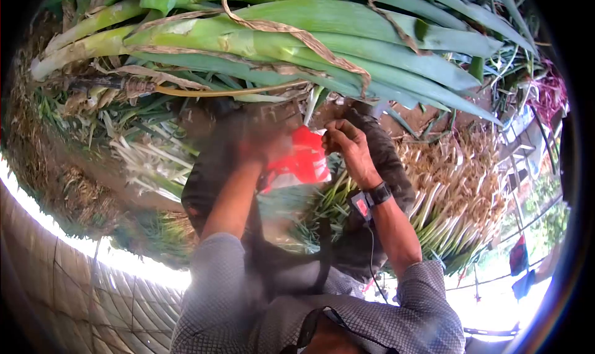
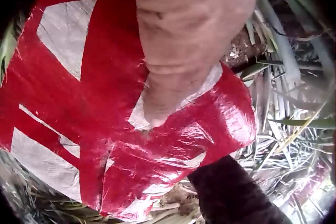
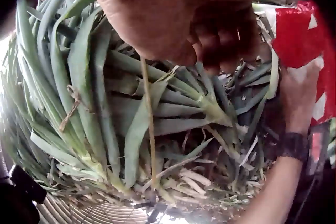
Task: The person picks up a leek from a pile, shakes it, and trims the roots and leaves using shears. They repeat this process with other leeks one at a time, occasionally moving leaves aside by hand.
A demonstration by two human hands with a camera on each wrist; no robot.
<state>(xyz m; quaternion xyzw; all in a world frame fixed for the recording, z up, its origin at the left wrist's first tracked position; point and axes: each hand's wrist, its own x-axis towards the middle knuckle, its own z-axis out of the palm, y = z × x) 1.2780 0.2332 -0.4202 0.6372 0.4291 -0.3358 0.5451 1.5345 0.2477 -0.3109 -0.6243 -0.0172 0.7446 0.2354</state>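
A glossy red-and-white plastic bag point(image 1: 300, 159) hangs between the two hands, over the person's lap. The left hand point(image 1: 266, 146), blurred in the head view, grips its left side. In the left wrist view the left thumb point(image 2: 173, 77) presses down on the red face of the bag point(image 2: 84, 113). At the bag's right edge are the curled fingers of the right hand point(image 1: 347, 140), pinching a white corner. From the right wrist the right hand point(image 3: 199, 19) shows bent fingers, with the bag point(image 3: 296, 35) beside them; the thumb tip is hidden there.
Large green onions point(image 1: 297, 38) lie across the front with long leaves. A thin yellow rod point(image 1: 229, 93) lies beneath them. Piles of pale-stemmed onions point(image 1: 458, 186) lie to the right, more point(image 1: 155, 159) to the left. Dark-trousered legs point(image 1: 387, 149) flank the bag.
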